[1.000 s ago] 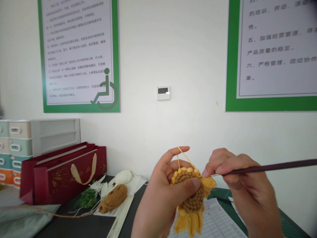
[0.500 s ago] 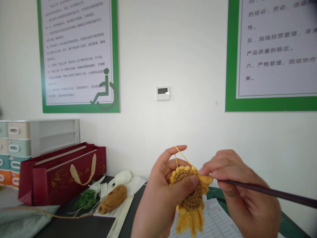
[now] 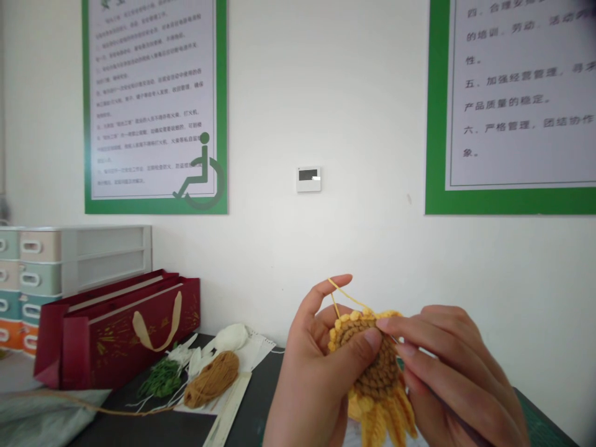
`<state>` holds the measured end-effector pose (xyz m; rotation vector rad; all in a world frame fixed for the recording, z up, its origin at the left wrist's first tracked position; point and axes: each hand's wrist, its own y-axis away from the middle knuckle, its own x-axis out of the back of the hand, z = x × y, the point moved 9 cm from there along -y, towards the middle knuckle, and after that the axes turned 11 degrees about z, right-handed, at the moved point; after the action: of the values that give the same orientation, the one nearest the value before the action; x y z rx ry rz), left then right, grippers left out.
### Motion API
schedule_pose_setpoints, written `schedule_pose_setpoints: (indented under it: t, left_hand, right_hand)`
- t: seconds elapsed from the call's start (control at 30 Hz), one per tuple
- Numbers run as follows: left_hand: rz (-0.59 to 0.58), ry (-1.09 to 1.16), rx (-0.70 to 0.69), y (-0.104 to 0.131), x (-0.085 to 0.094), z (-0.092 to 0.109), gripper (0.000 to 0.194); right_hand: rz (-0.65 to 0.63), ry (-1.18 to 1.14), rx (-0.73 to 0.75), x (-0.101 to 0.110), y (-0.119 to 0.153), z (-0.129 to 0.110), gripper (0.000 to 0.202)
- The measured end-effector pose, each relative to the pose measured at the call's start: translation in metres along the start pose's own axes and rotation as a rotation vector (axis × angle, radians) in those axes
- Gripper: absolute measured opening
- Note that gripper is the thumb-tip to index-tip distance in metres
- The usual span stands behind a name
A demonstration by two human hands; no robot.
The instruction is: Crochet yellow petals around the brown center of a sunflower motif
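Note:
My left hand (image 3: pixel 321 366) pinches a crocheted sunflower (image 3: pixel 372 372) with a brown centre and yellow petals, its thumb lying across the brown stitches. A strand of yellow yarn (image 3: pixel 347 294) loops over the raised left index finger and runs down to the flower's upper edge. My right hand (image 3: pixel 460 366) is closed around a dark-handled crochet hook (image 3: pixel 447 403), fingertips touching the flower's upper right rim. The hook's tip is hidden by the fingers and stitches. Yellow petals hang below, partly covered by both hands.
On the dark table at left lie a brown yarn skein (image 3: pixel 212 379), green yarn (image 3: pixel 161 379), white yarn (image 3: pixel 231 336) and a ruler (image 3: pixel 228 406). Behind them stand a dark red gift bag (image 3: pixel 116 335) and stacked drawers (image 3: pixel 41 273). A green mat (image 3: pixel 540 416) shows at right.
The right hand has turned, swinging the hook's handle from pointing right to pointing down and toward me. Both hands and the flower have shifted slightly right in view.

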<state>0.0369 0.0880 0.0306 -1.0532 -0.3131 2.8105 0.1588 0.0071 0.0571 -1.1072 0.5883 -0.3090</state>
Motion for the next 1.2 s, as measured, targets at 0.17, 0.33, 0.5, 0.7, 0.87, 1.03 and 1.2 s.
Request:
schedule_pose_setpoints:
  t: [0.17, 0.33, 0.5, 0.7, 0.87, 1.03, 1.2]
  left_hand:
    - [-0.021, -0.01, 0.04, -0.001, 0.0, -0.002, 0.063]
    - [-0.037, 0.003, 0.04, -0.001, -0.002, 0.002, 0.065]
    - [-0.051, 0.006, 0.047, -0.001, -0.002, 0.003, 0.067]
    - [-0.072, 0.018, 0.073, -0.004, 0.0, 0.001, 0.068]
    - [-0.102, 0.0, 0.092, -0.007, 0.001, -0.002, 0.072]
    - [-0.13, 0.058, 0.159, -0.004, -0.002, -0.006, 0.068]
    - [-0.153, 0.075, 0.169, -0.004, -0.003, -0.008, 0.069]
  right_hand:
    - [0.15, -0.194, -0.222, 0.004, 0.014, 0.017, 0.03]
    - [0.233, -0.322, -0.456, -0.001, 0.02, 0.03, 0.018]
    - [0.302, -0.35, -0.551, 0.002, 0.017, 0.034, 0.014]
    - [0.283, -0.409, -0.668, 0.0, 0.022, 0.041, 0.009]
    - [0.258, -0.457, -0.753, -0.003, 0.022, 0.044, 0.01]
    - [0.262, -0.477, -0.795, -0.003, 0.024, 0.045, 0.011]
    - [0.262, -0.485, -0.833, -0.004, 0.024, 0.046, 0.009]
